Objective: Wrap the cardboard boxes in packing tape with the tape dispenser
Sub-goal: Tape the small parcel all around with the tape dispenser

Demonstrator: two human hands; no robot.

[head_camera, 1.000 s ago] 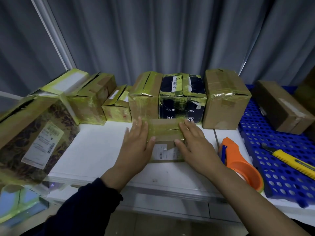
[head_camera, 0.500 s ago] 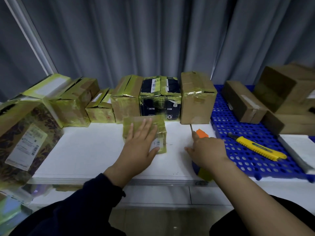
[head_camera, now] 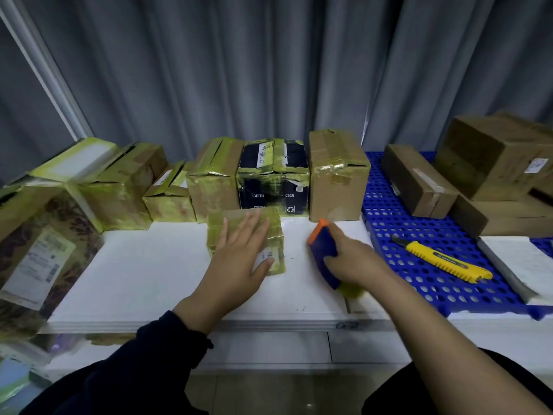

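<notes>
A small cardboard box [head_camera: 275, 232] wrapped in yellowish tape lies on the white table [head_camera: 143, 271] in the middle. My left hand [head_camera: 239, 259] lies flat on top of it with straight fingers. To its right, my right hand [head_camera: 353, 259] grips the orange and blue tape dispenser [head_camera: 323, 250], lifted a little above the table, with its yellow-green tape roll [head_camera: 351, 290] showing below the hand. The dispenser is apart from the small box.
A row of taped boxes [head_camera: 215, 181] stands along the back, with a black box [head_camera: 273, 178] and a brown box [head_camera: 336, 175]. On the blue perforated mat [head_camera: 389, 223] at right lie a yellow utility knife [head_camera: 446, 260] and untaped brown boxes [head_camera: 419, 181].
My right hand left the small box, took hold of the tape dispenser and lifted it toward the box. My left hand stayed on the box.
</notes>
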